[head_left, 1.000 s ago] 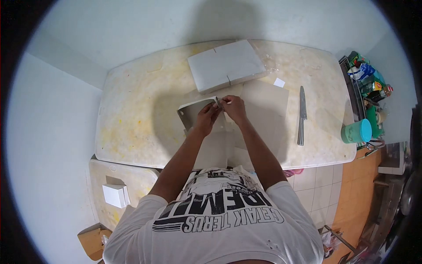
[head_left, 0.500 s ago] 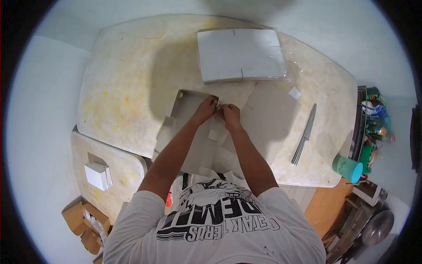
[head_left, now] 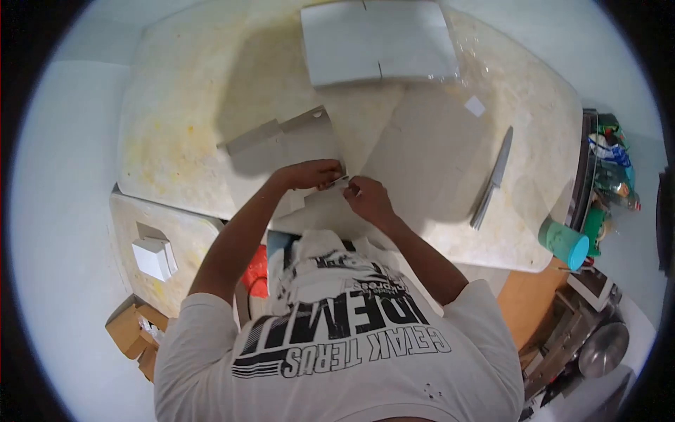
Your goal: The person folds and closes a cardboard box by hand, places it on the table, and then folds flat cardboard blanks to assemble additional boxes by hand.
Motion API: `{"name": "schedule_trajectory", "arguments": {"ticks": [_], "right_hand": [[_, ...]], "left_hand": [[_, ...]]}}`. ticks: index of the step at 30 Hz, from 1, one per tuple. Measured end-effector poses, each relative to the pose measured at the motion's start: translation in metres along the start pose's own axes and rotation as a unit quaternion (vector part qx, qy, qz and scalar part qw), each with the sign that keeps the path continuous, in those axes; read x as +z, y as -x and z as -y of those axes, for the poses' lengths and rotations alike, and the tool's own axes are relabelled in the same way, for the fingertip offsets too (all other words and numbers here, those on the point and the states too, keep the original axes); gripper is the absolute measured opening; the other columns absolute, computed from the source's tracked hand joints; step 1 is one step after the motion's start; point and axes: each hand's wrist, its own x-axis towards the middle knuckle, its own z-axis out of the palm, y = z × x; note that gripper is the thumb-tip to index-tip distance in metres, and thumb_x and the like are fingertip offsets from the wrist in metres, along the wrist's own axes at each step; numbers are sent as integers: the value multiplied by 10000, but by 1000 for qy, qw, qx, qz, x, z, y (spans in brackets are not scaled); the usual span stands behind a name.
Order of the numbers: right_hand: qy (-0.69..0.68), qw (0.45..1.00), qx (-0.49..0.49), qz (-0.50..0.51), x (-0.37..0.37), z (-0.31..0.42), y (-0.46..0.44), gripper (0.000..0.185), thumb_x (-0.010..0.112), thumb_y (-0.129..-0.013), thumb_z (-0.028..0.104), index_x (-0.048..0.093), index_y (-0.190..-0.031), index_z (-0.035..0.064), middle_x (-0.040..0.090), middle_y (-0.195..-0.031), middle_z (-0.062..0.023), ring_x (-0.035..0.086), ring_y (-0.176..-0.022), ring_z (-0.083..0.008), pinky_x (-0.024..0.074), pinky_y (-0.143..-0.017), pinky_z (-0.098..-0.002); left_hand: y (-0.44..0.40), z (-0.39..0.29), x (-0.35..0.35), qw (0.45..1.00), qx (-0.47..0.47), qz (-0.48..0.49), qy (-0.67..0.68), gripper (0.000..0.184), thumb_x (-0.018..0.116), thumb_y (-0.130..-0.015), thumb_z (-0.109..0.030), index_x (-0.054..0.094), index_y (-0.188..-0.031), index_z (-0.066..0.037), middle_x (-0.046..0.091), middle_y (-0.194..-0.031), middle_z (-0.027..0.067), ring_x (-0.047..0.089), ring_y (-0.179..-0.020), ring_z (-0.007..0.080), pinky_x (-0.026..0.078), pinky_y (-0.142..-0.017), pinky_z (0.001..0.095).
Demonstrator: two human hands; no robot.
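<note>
A partly folded grey-brown cardboard box (head_left: 309, 141) lies on the near middle of the table, with a raised wall on its right side. My left hand (head_left: 314, 174) is closed on the box's near right corner, fingers curled over the edge. Close beside it, my right hand (head_left: 369, 198) pinches at the same corner, where a small flap shows between the hands. The fingertips partly hide that flap. To the right lies a flat cardboard sheet (head_left: 429, 155) with slits.
A plastic-wrapped stack of white sheets (head_left: 380, 46) sits at the back. Rightward are a small white square (head_left: 474, 106), a knife (head_left: 494, 176) and a teal-lidded cup (head_left: 564, 243). A small white box (head_left: 155, 257) rests on the lower left table, near a brown carton (head_left: 133, 330).
The box has turned clockwise, its raised wall now on the right instead of the far side. Both hands have come nearer my body along the table. The view has shifted slightly.
</note>
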Motion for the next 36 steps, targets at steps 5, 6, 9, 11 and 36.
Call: {"name": "schedule_trajectory", "arguments": {"ticks": [5,6,9,11,36], "right_hand": [[210,940,-257,-82,2,-17,56,146,631,-828,169,611,-951,93,553,-877,-67,626,-738,-231,511,-594,-341],[253,930,-258,-70,3,-22,56,123,623,-825,153,612,-931,93,550,-866,-60,622,-731,-231,510,-590,-346],[308,909,-279,-28,1,-31,57,73,613,-807,118,606,-870,83,544,-843,-46,610,-704,-231,509,-582,-354],[316,899,-302,-20,0,-35,59,50,610,-797,104,597,-836,76,541,-829,-41,603,-690,-230,509,-579,-354],[368,846,-383,-48,11,-46,55,99,658,-746,143,608,-820,100,506,-821,-36,581,-745,-196,502,-610,-328]], "left_hand": [[17,15,65,997,21,23,68,189,468,-966,-210,544,-1061,-65,574,-885,41,513,-767,145,447,-701,298],[16,17,72,998,22,23,46,192,472,-963,-209,546,-1063,-63,577,-890,42,515,-770,147,449,-705,299],[16,21,86,1000,21,17,-11,195,471,-965,-203,544,-1072,-58,576,-900,49,508,-771,150,447,-717,304],[17,14,90,999,17,10,-44,192,452,-979,-195,533,-1083,-56,560,-899,56,490,-765,147,438,-723,307],[55,34,116,914,176,-277,-239,212,591,-867,-186,584,-1045,-71,609,-981,111,606,-905,288,483,-801,404]]}}
